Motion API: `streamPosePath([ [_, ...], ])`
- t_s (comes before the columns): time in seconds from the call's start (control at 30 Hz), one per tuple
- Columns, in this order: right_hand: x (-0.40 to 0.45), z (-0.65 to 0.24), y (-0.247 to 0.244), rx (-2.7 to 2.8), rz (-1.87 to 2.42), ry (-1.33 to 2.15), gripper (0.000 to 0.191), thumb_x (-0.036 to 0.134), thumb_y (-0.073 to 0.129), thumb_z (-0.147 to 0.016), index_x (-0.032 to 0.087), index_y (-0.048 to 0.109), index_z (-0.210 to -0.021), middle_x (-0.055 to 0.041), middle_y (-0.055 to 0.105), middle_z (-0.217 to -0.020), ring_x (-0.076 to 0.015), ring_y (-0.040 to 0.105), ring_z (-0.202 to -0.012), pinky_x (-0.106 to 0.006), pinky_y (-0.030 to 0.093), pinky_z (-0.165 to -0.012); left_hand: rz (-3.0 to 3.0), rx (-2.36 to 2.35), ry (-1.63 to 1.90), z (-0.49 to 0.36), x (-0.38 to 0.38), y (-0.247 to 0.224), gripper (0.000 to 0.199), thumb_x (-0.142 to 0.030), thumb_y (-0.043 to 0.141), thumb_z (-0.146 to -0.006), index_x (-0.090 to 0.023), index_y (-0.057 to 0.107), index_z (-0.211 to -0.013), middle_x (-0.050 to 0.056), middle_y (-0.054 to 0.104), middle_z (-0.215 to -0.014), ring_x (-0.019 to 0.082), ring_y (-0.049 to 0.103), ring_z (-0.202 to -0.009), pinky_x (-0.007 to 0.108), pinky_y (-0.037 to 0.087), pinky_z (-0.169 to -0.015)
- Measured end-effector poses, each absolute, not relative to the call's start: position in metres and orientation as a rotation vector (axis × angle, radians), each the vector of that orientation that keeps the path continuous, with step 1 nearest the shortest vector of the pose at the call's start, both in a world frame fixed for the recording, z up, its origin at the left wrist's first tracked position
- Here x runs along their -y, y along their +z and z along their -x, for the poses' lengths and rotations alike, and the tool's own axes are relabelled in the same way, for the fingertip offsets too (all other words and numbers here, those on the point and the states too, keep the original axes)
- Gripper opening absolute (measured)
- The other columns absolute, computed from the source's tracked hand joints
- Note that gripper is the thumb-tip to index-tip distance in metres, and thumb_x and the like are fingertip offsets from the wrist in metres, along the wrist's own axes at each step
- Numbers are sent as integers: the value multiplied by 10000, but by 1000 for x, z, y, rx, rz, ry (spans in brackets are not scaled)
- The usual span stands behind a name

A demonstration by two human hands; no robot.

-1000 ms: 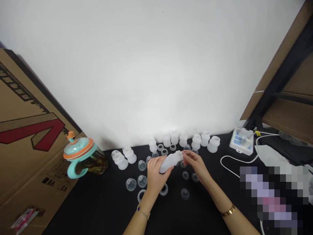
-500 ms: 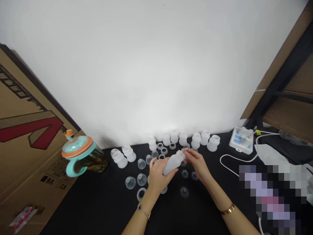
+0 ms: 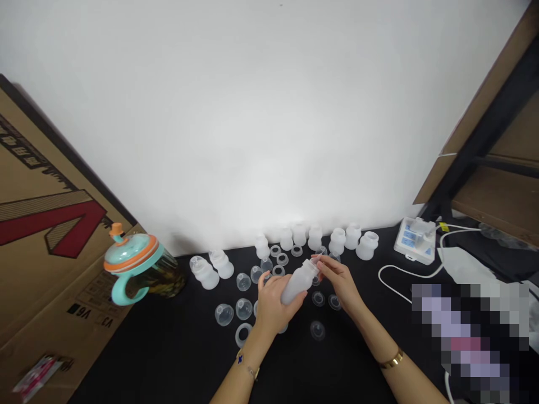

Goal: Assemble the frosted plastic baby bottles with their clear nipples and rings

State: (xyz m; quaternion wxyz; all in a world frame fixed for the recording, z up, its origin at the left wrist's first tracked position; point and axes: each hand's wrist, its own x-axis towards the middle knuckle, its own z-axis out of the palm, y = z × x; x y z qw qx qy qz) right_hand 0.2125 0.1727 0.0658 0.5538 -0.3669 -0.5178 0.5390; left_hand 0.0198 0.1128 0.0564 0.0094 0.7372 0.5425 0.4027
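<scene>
My left hand point(image 3: 273, 300) is wrapped round a white bottle point(image 3: 296, 285), tilted with its neck up to the right. At that neck, the fingers of my right hand point(image 3: 337, 276) pinch a small clear nipple point(image 3: 318, 259), partly hidden by the fingertips. Several clear nipples point(image 3: 318, 330) lie right of and below the bottle. Clear domed caps point(image 3: 243, 309) and white rings point(image 3: 243, 335) are spread to the left. Open white bottles point(image 3: 367, 245) stand along the wall. Two capped bottles point(image 3: 204, 272) stand at the left.
A teal-lidded jug point(image 3: 145, 264) stands beside a large cardboard box point(image 3: 46, 269) at the left. A white power strip point(image 3: 416, 241) with a cable point(image 3: 404, 273) lies at the right on the black table point(image 3: 168, 359). A pixelated patch covers the lower right.
My right fingertips and the nipple have shifted very slightly at the bottle's neck. The bottle stays in my left hand, tilted almost as before.
</scene>
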Motion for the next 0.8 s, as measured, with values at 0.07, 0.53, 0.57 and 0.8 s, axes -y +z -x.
streamPosePath([
  [0.07, -172, -213, 68, 1249, 878, 1247, 287, 474, 755, -799, 257, 806, -980, -41, 727, -962, -148, 512, -631, -305, 442, -609, -2303, -1694, 1264, -20, -113, 57, 273, -378, 711, -824, -237, 683, -1056, 42, 771, -963, 253, 705, -877, 530, 337, -1080],
  [0.53, -173, -214, 66, 1287, 862, 1266, 323, 465, 750, -802, 216, 800, -1001, -53, 713, -902, -134, 505, -610, -295, 471, -606, -2263, -1675, 1314, -22, -111, 57, 266, -365, 725, -808, -213, 690, -1023, 42, 772, -953, 253, 693, -880, 524, 268, -1096],
  [0.57, -173, -214, 66, 1286, 860, 1270, 317, 457, 749, -806, 215, 800, -1004, -49, 710, -890, -130, 506, -611, -289, 467, -605, -2260, -1672, 1316, -22, -111, 57, 264, -366, 722, -810, -212, 690, -1022, 44, 772, -951, 255, 693, -881, 523, 261, -1099],
  [0.8, -175, -215, 60, 1296, 850, 1285, 315, 434, 740, -825, 215, 790, -1046, -23, 668, -775, -135, 500, -618, -283, 447, -611, -2239, -1655, 1269, -21, -110, 60, 261, -371, 708, -820, -210, 701, -1025, 59, 772, -936, 254, 691, -858, 520, 263, -1092],
])
